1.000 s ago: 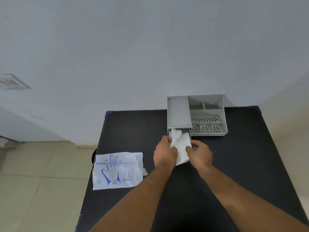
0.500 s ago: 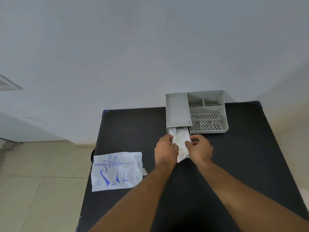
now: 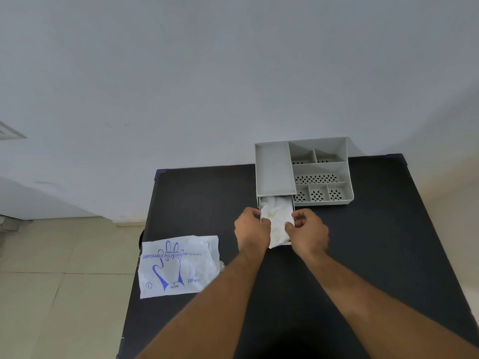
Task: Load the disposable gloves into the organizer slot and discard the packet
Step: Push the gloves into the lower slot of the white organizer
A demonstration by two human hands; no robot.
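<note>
In the head view, the left hand (image 3: 252, 230) and right hand (image 3: 308, 233) pinch the two sides of the gloves (image 3: 276, 220), fingers curled in close on the white stack, which sits between them and runs long-ways straight out from the fingertips into the slot (image 3: 276, 202) of the organizer (image 3: 324, 172). The far end of the stack looks to be under the slot's roof already, though it is hard to be sure, so the push should go straight ahead, away from the fingers. Both hands are about as near, and the packet (image 3: 178, 266) lies on the table (image 3: 207, 198), closer to the left hand, down and to its side.
</note>
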